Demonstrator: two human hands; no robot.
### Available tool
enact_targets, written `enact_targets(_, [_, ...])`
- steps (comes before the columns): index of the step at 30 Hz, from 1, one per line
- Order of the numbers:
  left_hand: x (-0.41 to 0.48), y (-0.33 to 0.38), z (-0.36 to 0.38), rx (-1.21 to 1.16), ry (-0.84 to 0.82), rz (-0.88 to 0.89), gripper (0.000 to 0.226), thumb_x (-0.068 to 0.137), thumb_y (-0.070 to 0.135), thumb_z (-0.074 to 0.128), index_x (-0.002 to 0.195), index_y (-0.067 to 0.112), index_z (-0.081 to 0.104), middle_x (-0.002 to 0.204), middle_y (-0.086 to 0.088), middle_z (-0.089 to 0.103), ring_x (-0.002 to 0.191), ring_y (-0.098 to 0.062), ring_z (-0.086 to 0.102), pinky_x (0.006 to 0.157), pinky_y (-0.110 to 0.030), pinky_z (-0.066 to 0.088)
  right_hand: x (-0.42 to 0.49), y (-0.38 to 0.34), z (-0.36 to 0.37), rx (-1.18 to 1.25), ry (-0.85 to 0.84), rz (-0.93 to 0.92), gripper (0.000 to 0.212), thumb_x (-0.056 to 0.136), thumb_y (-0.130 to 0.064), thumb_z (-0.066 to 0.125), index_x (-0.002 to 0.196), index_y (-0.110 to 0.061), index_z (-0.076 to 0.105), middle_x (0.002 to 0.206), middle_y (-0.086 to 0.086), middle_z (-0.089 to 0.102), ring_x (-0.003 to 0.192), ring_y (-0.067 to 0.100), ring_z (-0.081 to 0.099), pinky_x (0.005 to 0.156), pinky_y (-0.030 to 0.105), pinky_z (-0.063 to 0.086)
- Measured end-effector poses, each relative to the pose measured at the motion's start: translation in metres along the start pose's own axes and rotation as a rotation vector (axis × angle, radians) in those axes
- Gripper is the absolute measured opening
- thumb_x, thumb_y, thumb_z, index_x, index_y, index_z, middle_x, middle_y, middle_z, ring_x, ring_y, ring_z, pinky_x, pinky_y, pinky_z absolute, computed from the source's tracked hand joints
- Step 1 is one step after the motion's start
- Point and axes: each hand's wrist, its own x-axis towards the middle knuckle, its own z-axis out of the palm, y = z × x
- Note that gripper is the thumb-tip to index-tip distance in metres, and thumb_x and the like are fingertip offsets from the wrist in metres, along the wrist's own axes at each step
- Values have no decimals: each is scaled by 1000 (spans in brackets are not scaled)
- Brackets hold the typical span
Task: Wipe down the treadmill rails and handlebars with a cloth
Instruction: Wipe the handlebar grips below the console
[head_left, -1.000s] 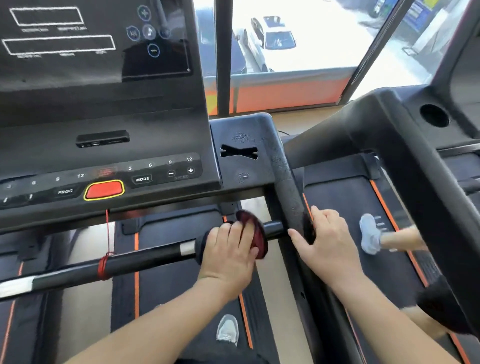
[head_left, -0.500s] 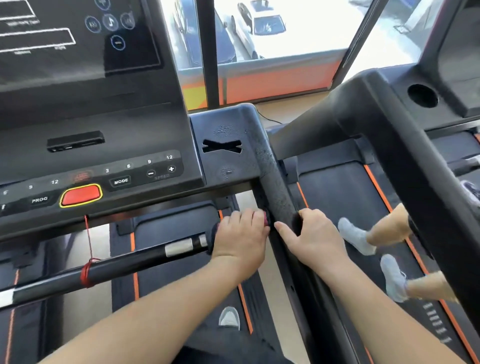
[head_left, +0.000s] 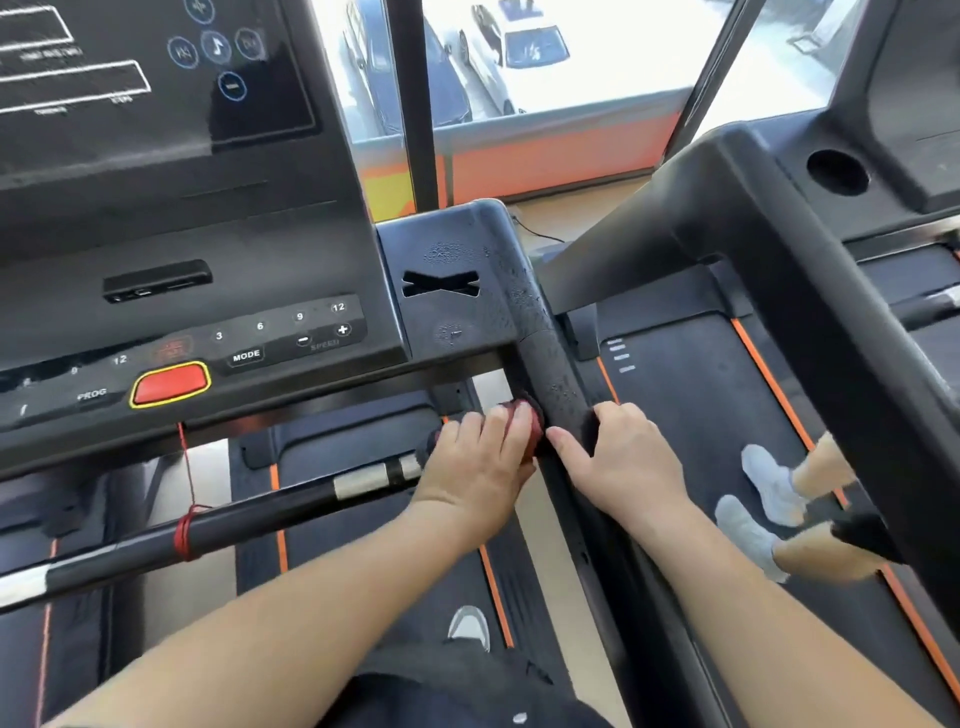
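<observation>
My left grip (head_left: 475, 462) clenches the red cloth (head_left: 529, 423) round the handlebar (head_left: 260, 517) at its joint with the side rail (head_left: 545, 358), which my right grip (head_left: 621, 462) grasps. Best twist firmly into the joint, then follow the speckled rail upward. Someone's feet (head_left: 769, 486) tread the next treadmill (head_left: 691, 395) by the window (head_left: 571, 62).

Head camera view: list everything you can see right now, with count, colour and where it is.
side rail: one, black, centre.
crossbar: one, black with silver bands, lower left to side rail.
cloth: one, dark red, crossbar's right end.
console: one, black, upper left.
stop button: one, red with yellow rim, console's lower edge.
cord: one, red, tied round crossbar.
neighbouring treadmill: one, black with orange stripes, right.
shoes: two, pale grey, on neighbouring treadmill.
left hand: one, holds cloth on crossbar.
right hand: one, grips side rail.
</observation>
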Motion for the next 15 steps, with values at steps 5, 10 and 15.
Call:
enact_targets(5, [48,-21,-34,-213,-268,114,37,108,46,27,119,21,51,119,-6,62,106,-34,63,82,-44,51,0,-1,1,-12,-15,6,55,91,-65,52,103,-12,54,106,6,55,107,29,55,74,38,46])
enact_targets(10, [27,-2,-18,-172,-138,-137,35,102,43,36,126,24,52,118,-5,62,102,-36,63,80,-44,48,0,-2,0,-27,-18,1,55,92,-63,52,104,-10,54,105,7,54,106,30,56,73,37,43])
enact_targets(15, [-20,21,-5,-116,63,-136,59,97,46,46,148,16,44,136,-13,52,114,-38,49,101,-54,40,0,-1,2,-18,-8,7,55,91,-65,53,102,-11,54,100,5,51,105,29,55,73,38,45])
